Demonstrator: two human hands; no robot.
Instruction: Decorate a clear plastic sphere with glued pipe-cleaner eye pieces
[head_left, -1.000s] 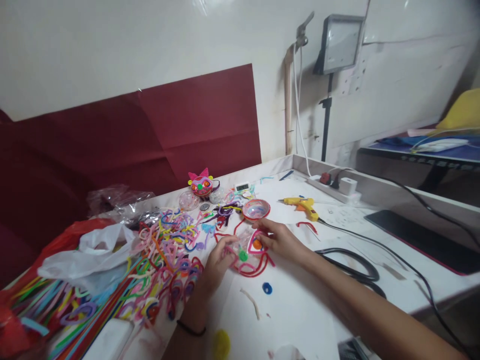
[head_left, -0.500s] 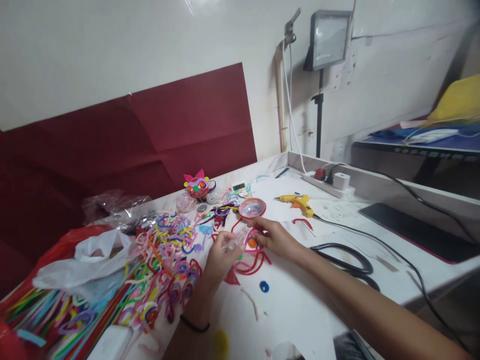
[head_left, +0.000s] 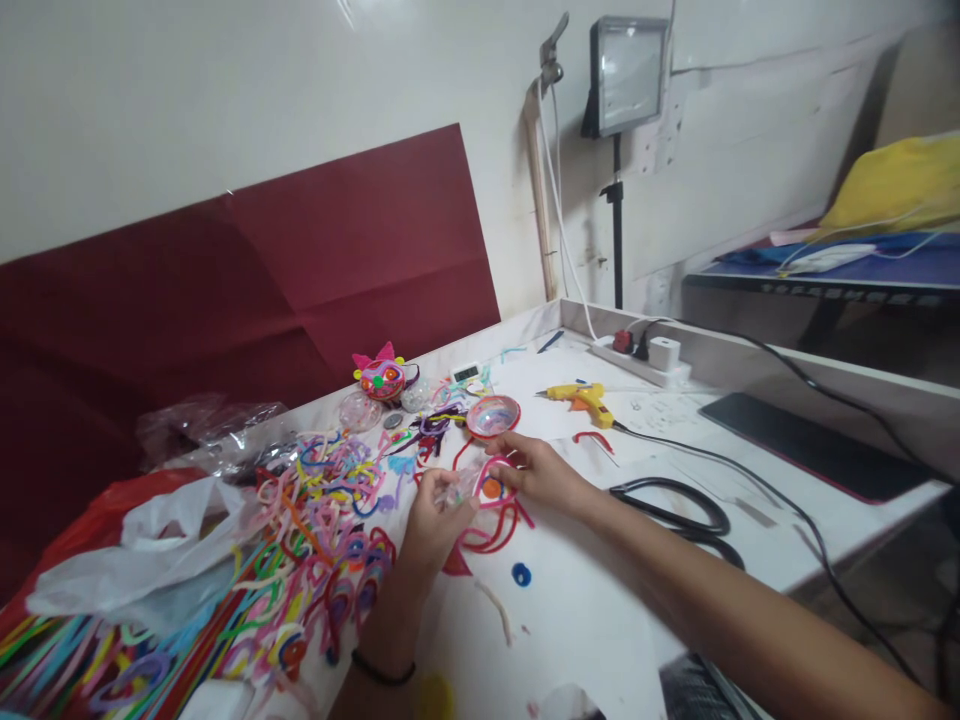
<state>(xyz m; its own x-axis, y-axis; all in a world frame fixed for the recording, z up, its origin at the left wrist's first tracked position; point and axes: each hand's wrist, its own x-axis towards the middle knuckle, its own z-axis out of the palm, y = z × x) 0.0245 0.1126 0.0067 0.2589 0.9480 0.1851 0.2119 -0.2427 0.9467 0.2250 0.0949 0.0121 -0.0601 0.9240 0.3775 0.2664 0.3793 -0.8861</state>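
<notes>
My left hand is closed around a clear plastic piece, whose full shape is hidden by the fingers. A pink pipe cleaner curves against that piece, pinched by the fingertips of my right hand. Just under my hands lie an orange disc, red pipe cleaner loops and a red pointed piece. Beyond my right hand stands a clear bowl with a red rim. Nearer to me rest a small blue coil and a pale pipe cleaner strip.
Pipe cleaners are heaped on the left beside a white plastic bag. A decorated pink head sits at the back. To the right are a yellow glue gun, black-handled scissors, a power strip and a dark tablet-like slab.
The whole view has shifted slightly, with objects now further left. My hands stay together, and the pink pipe cleaner shows more clearly as a curve beside the clear piece.
</notes>
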